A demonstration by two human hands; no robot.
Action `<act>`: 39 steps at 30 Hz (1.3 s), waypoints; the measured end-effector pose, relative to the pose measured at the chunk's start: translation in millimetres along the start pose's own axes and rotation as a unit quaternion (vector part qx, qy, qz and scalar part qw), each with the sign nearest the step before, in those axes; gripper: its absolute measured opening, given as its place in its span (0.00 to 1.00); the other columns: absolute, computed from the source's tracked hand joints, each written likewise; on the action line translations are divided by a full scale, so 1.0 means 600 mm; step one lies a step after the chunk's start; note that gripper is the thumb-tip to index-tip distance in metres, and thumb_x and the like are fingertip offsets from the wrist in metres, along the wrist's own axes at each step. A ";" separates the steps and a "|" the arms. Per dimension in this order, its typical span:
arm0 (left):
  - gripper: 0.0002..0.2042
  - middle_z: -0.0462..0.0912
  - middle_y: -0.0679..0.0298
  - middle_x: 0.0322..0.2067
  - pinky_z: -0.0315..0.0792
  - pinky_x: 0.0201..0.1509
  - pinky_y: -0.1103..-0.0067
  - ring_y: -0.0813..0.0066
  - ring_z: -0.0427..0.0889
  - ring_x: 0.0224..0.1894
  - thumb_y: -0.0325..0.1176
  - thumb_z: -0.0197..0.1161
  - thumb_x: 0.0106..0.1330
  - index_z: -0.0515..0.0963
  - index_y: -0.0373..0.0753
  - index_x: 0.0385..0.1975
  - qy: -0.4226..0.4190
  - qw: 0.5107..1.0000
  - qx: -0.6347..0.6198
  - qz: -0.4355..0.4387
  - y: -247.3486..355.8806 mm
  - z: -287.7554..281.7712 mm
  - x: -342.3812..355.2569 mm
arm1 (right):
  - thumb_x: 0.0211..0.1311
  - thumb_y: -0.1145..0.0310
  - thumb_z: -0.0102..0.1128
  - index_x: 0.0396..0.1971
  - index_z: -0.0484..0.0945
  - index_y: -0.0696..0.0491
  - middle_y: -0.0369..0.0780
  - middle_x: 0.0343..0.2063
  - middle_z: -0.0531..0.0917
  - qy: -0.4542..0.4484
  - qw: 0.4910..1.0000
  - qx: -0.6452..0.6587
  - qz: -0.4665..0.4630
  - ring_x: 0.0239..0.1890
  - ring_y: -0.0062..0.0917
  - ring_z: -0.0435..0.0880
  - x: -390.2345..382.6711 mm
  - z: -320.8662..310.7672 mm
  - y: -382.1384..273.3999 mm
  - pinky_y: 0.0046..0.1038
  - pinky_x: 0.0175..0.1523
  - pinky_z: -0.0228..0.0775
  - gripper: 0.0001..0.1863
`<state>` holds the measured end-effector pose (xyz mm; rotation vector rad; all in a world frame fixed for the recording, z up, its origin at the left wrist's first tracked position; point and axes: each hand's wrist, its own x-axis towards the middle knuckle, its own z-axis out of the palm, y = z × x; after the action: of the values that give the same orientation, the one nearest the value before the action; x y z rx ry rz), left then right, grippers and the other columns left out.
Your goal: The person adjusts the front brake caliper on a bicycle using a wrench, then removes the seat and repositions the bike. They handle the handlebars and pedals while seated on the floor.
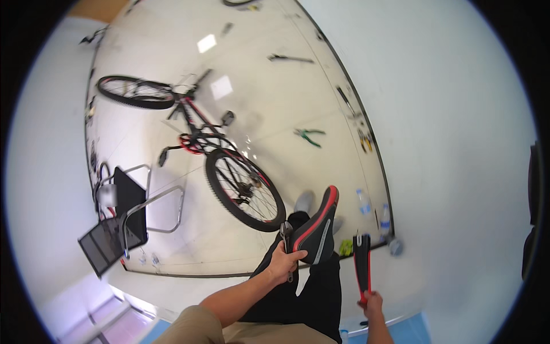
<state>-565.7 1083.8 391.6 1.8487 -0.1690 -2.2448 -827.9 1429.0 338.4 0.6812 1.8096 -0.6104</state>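
My left hand [283, 264] is closed around a black bicycle saddle [321, 239] with red edges, its thumb over the saddle's rear end. An adjustable wrench [286, 230] stands upright in the same grip, against the side of the saddle. To the right, my right hand [372, 304] grips the red-edged near end of a long, narrow black mudguard [362, 264], which points away from me. Ahead on the left, a black and red bicycle [197, 129] lies on the pale floor, its nearer wheel [245, 189] just beyond the saddle.
Green-handled pliers [310, 136] and a long dark tool [291, 58] lie on the floor. Yellow-handled pliers [364, 141] lie by the right wall. Water bottles [363, 202] stand near the right corner. A metal-framed chair [181, 207] is at left.
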 end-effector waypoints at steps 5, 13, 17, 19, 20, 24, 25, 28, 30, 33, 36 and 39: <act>0.22 0.71 0.71 0.25 0.52 0.15 0.84 0.87 0.63 0.15 0.22 0.72 0.56 0.64 0.43 0.42 -0.040 0.992 -0.027 0.116 0.083 -0.064 -0.147 | 0.62 0.72 0.62 0.42 0.69 0.55 0.41 0.29 0.76 -0.033 0.998 -0.050 -0.020 0.22 0.35 0.79 -0.001 0.065 -0.058 0.46 0.31 0.81 0.13; 0.19 0.68 0.74 0.24 0.50 0.16 0.83 0.87 0.58 0.14 0.25 0.72 0.56 0.67 0.44 0.39 0.071 0.941 -0.195 0.269 0.063 -0.263 -0.349 | 0.62 0.76 0.60 0.35 0.71 0.55 0.39 0.25 0.77 -0.190 0.940 -0.130 -0.253 0.24 0.28 0.80 -0.207 0.195 -0.256 0.37 0.29 0.78 0.06; 0.16 0.66 0.77 0.21 0.50 0.17 0.84 0.88 0.57 0.14 0.25 0.71 0.57 0.69 0.47 0.37 0.149 0.911 -0.263 0.281 0.017 -0.402 -0.422 | 0.58 0.80 0.61 0.40 0.73 0.57 0.38 0.33 0.81 -0.264 0.879 -0.159 -0.364 0.31 0.26 0.83 -0.271 0.185 -0.211 0.31 0.38 0.80 0.11; 0.14 0.66 0.78 0.20 0.49 0.16 0.84 0.89 0.57 0.13 0.25 0.70 0.58 0.69 0.47 0.33 0.180 0.897 -0.294 0.278 -0.023 -0.472 -0.442 | 0.54 0.82 0.62 0.45 0.73 0.59 0.40 0.36 0.82 -0.318 0.856 -0.196 -0.357 0.36 0.27 0.83 -0.381 0.218 -0.198 0.30 0.46 0.78 0.17; 0.14 0.65 0.78 0.20 0.48 0.15 0.84 0.89 0.56 0.13 0.24 0.69 0.59 0.69 0.47 0.34 0.206 0.883 -0.319 0.275 -0.041 -0.495 -0.454 | 0.53 0.82 0.63 0.47 0.73 0.59 0.40 0.38 0.82 -0.347 0.839 -0.214 -0.362 0.39 0.27 0.83 -0.427 0.254 -0.200 0.30 0.48 0.77 0.19; 0.13 0.64 0.77 0.19 0.47 0.15 0.84 0.87 0.54 0.12 0.25 0.67 0.60 0.69 0.48 0.34 0.213 0.845 -0.418 0.258 -0.073 -0.611 -0.436 | 0.51 0.77 0.65 0.53 0.71 0.59 0.39 0.44 0.81 -0.314 0.780 -0.265 -0.473 0.49 0.28 0.78 -0.485 0.406 -0.194 0.31 0.60 0.68 0.26; 0.12 0.64 0.77 0.19 0.47 0.15 0.84 0.87 0.53 0.12 0.25 0.67 0.60 0.69 0.48 0.34 0.210 0.838 -0.439 0.249 -0.078 -0.639 -0.432 | 0.53 0.76 0.65 0.54 0.71 0.59 0.37 0.43 0.81 -0.335 0.777 -0.266 -0.463 0.48 0.26 0.78 -0.470 0.447 -0.193 0.29 0.60 0.66 0.26; 0.12 0.64 0.77 0.18 0.47 0.15 0.83 0.87 0.53 0.11 0.26 0.67 0.60 0.69 0.49 0.33 0.206 0.825 -0.468 0.240 -0.085 -0.728 -0.404 | 0.58 0.80 0.57 0.42 0.72 0.61 0.45 0.33 0.81 -0.356 0.836 -0.226 -0.351 0.32 0.39 0.85 -0.514 0.575 -0.178 0.44 0.41 0.81 0.11; 0.12 0.63 0.78 0.18 0.47 0.15 0.84 0.87 0.52 0.11 0.25 0.67 0.60 0.69 0.50 0.32 0.181 0.833 -0.466 0.237 -0.041 -0.767 -0.398 | 0.59 0.81 0.53 0.40 0.71 0.62 0.48 0.30 0.80 -0.271 0.866 -0.217 -0.360 0.28 0.41 0.84 -0.481 0.619 -0.164 0.46 0.35 0.81 0.09; 0.12 0.63 0.78 0.17 0.48 0.14 0.84 0.87 0.52 0.11 0.26 0.67 0.61 0.69 0.50 0.33 0.140 0.844 -0.455 0.248 0.008 -0.835 -0.404 | 0.58 0.81 0.49 0.42 0.68 0.65 0.51 0.27 0.79 -0.156 0.900 -0.252 -0.318 0.26 0.45 0.83 -0.448 0.633 -0.129 0.47 0.32 0.80 0.11; 0.12 0.63 0.78 0.17 0.49 0.14 0.85 0.88 0.53 0.11 0.26 0.67 0.61 0.69 0.49 0.33 0.120 0.836 -0.470 0.257 0.052 -0.869 -0.421 | 0.58 0.77 0.50 0.42 0.69 0.66 0.52 0.27 0.79 -0.056 0.929 -0.303 -0.203 0.26 0.47 0.82 -0.418 0.613 -0.121 0.48 0.32 0.79 0.13; 0.10 0.64 0.78 0.17 0.50 0.14 0.86 0.88 0.54 0.11 0.27 0.67 0.61 0.70 0.49 0.32 0.090 0.841 -0.461 0.270 0.096 -0.916 -0.427 | 0.58 0.73 0.51 0.40 0.71 0.66 0.52 0.27 0.79 -0.015 0.931 -0.333 -0.149 0.26 0.46 0.81 -0.425 0.619 -0.091 0.50 0.33 0.78 0.13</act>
<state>24.0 1121.9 540.0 1.2312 0.3353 -1.3527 -552.1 1093.2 469.0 -0.0651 1.9434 -0.1613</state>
